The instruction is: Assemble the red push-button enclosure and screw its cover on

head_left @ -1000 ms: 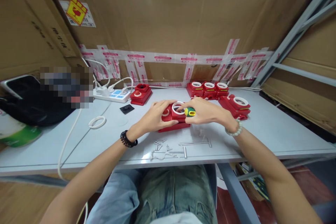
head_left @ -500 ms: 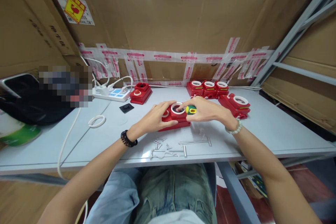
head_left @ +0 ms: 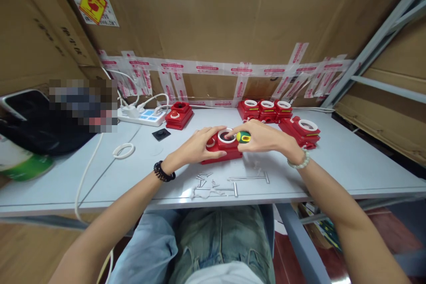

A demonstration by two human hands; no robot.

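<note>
A red housing point(head_left: 223, 157) with a white ring point(head_left: 226, 141) round its opening lies on the table in front of me. My left hand point(head_left: 196, 145) grips its left side, thumb along the near edge and fingers over the top. In my right hand point(head_left: 261, 136) is a screwdriver with a green and yellow handle point(head_left: 244, 137), held against the palm. My right index finger reaches into the ringed opening. The screwdriver's shaft is hidden. Just nearer to me lie several small screws point(head_left: 201, 181) and two metal T-shaped rods point(head_left: 235, 189).
Several red housings with white rings point(head_left: 266, 111) stand at the back right, another point(head_left: 301, 132) nearer. A red unit point(head_left: 179, 116) sits by a white power strip point(head_left: 146, 116). A black square part point(head_left: 161, 134) and a loose white ring point(head_left: 123, 151) lie left; cardboard point(head_left: 213, 17) stands behind.
The camera view has shifted slightly. Both hands keep their places on the housing, the right index finger still in the opening and the screwdriver still in the right palm.
</note>
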